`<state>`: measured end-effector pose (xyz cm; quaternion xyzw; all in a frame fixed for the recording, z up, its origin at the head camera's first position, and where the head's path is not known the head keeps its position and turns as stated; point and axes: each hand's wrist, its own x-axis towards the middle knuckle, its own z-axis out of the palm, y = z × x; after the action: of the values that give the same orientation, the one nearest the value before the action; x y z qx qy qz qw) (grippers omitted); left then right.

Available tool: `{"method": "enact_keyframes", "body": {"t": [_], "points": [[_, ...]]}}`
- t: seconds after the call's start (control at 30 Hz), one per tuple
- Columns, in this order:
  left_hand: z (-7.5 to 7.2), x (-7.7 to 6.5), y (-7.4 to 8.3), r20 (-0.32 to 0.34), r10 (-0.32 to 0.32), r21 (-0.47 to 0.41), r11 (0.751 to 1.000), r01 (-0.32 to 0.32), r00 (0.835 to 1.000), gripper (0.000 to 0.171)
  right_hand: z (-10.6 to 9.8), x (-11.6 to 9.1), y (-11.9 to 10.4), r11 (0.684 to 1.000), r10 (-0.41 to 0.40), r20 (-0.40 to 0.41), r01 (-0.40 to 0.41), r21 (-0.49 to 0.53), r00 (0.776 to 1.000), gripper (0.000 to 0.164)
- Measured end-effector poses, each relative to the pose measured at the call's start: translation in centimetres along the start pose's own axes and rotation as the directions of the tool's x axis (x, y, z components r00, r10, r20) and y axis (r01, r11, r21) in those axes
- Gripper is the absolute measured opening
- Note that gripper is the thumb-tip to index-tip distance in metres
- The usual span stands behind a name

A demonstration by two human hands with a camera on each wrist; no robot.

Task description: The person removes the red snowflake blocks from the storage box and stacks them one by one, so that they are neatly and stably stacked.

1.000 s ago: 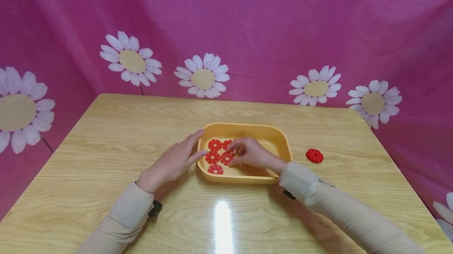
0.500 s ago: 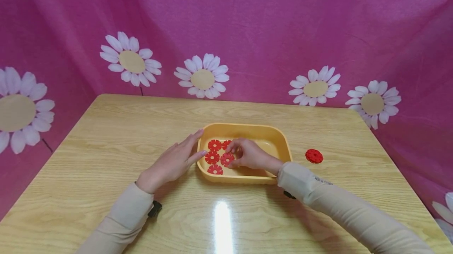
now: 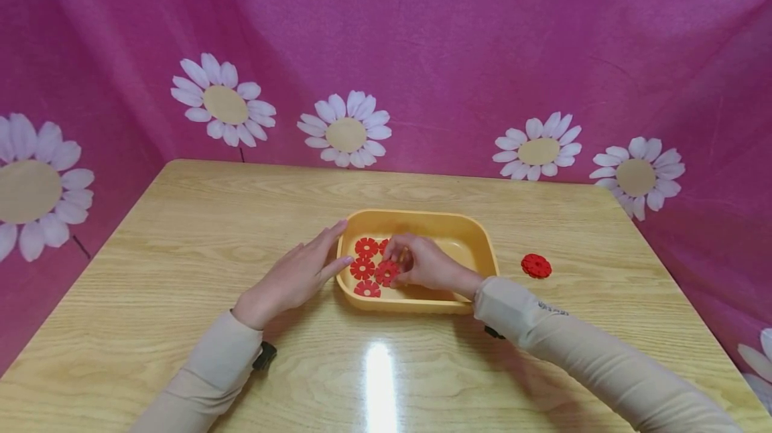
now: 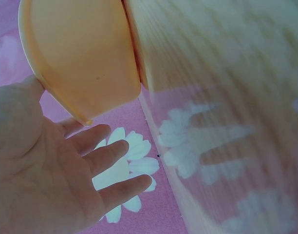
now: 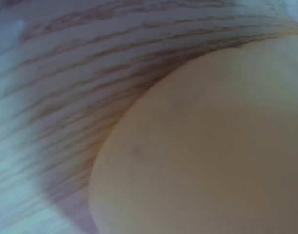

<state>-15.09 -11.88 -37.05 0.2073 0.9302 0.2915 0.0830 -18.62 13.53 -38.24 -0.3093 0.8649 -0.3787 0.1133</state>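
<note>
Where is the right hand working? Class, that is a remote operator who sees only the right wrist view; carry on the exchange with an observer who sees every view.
Observer: The head view shows the right hand inside the yellow tray, pinching a red flower-shaped disc.
Operator: My view shows no fingers at all. What is the left hand doing?
Observer: It touches the rim at the tray's left end, fingers extended.
Operator: And are there any red discs outside the tray?
Observer: Yes, a small pile of red discs lies on the table, to the right of the tray.
</note>
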Motion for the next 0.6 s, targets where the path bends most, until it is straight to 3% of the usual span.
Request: {"method": "enact_keyframes", "body": {"t": [0.4,0.6], "points": [[-0.1,0.0,0.0,-0.002,0.002,-0.001,1.0,-0.002,1.0,0.073,-0.4,-0.2,-0.1,0.996,0.037,0.041,-0.041,0.081,0.998,0.029],[0.0,0.0,0.1,0.007,-0.012,-0.002,1.0,0.012,1.0,0.072,-1.5,-0.9,0.0,0.975,0.088,0.02,-0.091,0.204,0.996,0.031]]}}
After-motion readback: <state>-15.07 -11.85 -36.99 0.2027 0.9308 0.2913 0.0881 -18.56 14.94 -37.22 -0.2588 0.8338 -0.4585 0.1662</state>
